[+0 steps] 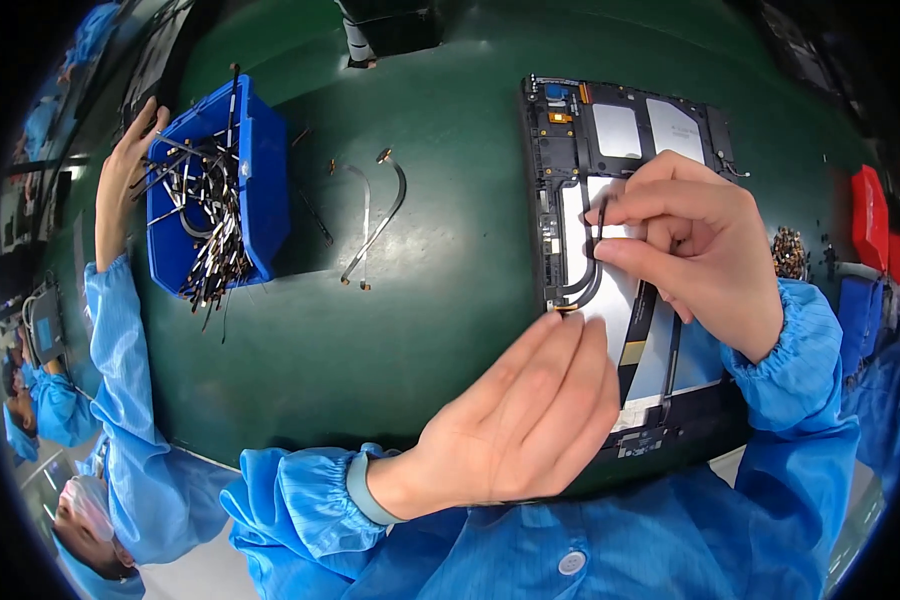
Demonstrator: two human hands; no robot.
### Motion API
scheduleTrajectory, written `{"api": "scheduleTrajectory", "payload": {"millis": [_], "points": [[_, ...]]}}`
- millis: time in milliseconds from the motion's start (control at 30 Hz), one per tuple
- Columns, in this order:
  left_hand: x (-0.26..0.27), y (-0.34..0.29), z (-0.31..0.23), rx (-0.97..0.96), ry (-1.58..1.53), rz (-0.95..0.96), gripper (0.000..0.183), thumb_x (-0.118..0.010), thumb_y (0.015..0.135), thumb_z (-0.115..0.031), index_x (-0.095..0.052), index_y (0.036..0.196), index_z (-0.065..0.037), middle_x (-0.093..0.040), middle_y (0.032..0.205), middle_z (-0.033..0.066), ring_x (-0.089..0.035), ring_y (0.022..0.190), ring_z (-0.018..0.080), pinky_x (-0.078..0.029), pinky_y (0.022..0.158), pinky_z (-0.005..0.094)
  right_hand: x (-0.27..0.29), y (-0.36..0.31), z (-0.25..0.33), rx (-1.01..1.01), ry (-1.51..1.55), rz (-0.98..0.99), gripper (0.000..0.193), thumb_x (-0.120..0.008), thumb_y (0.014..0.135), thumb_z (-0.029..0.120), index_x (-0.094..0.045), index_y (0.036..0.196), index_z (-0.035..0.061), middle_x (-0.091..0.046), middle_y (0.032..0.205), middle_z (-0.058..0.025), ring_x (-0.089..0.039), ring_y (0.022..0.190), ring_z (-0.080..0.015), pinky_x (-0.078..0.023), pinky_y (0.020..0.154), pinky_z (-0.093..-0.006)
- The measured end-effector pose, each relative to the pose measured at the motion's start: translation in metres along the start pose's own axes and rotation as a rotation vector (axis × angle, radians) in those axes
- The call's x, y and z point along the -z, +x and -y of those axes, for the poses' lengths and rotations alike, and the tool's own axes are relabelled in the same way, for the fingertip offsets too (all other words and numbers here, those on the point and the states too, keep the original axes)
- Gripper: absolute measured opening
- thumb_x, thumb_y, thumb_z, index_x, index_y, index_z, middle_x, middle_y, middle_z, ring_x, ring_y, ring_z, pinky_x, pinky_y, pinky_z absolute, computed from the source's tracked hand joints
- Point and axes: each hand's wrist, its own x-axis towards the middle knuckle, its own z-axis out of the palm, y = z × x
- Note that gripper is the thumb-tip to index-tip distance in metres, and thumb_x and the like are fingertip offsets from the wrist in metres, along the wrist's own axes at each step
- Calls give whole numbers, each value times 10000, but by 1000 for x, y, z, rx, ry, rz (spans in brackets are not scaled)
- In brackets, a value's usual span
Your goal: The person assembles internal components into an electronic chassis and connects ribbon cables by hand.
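An opened tablet-like device (pixel 630 130), with silver plates and black inner frame, lies in front of me on the right. My right hand (pixel 700 235) is closed, its thumb and index finger pinching a black flat flex cable (pixel 592 270) above the device's left side. The cable curves down to the device's left edge. There my left hand (pixel 520 415), fingers together, has its fingertips at the cable's lower end, beside a small gold-coloured part; the thumb is hidden. Two loose flex cables (pixel 398 200) lie on the table to the left.
A blue bin (pixel 270 190) heaped with flex cables stands at the left, and a co-worker's hand (pixel 125 165) reaches to its far side. Small brass-coloured parts (pixel 788 255) are piled at right, near a red bin (pixel 870 220) and another blue bin (pixel 860 310). The tabletop (pixel 440 330) is green.
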Motion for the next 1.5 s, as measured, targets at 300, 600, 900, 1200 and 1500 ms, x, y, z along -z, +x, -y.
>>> {"api": "scheduleTrajectory", "payload": {"millis": [300, 600, 900, 1200, 1500], "points": [[-13, 7, -7, 82, 156, 78, 287, -542, 901, -281, -622, 954, -11, -667, 1028, 153, -651, 948, 251, -537, 811, 275, 1, 1, -10, 53, -67, -38, 128, -681, 800, -70, -688, 926, -48, -569, 910, -60, -487, 505, -19, -340, 424, -157], [-16, 8, -9, 87, 198, 97, 336, -515, 916, -336, -627, 941, -21, -672, 1043, 153, -646, 919, 225, -530, 780, 253, -1, 1, -11, 76, -68, -37, 101, -659, 809, -82, -687, 901, -51, -575, 914, -67, -545, 595, -39, -399, 496, -154], [-21, 9, -3, 36, 189, 46, 367, -475, 945, -349, -631, 919, -18, -686, 997, 166, -661, 853, 224, -539, 755, 251, -4, -7, -6, 94, -16, -76, 100, -667, 800, -83, -688, 881, -27, -557, 876, -53, -571, 665, -52, -437, 564, -170], [-19, 10, 0, -7, 209, 46, 388, -452, 954, -344, -649, 918, -11, -692, 996, 169, -664, 858, 220, -536, 750, 240, -7, -1, -8, 222, -297, -159, 126, -711, 759, -82, -706, 852, 2, -541, 808, -8, -440, 569, -26, -338, 486, -181], [-26, 13, -5, -26, 209, 40, 386, -458, 940, -327, -652, 907, 5, -700, 964, 171, -671, 842, 224, -529, 744, 237, -3, -6, -20, 291, -332, -189, 146, -731, 738, -80, -706, 845, 15, -529, 794, -18, -462, 557, -36, -338, 482, -177]]}}
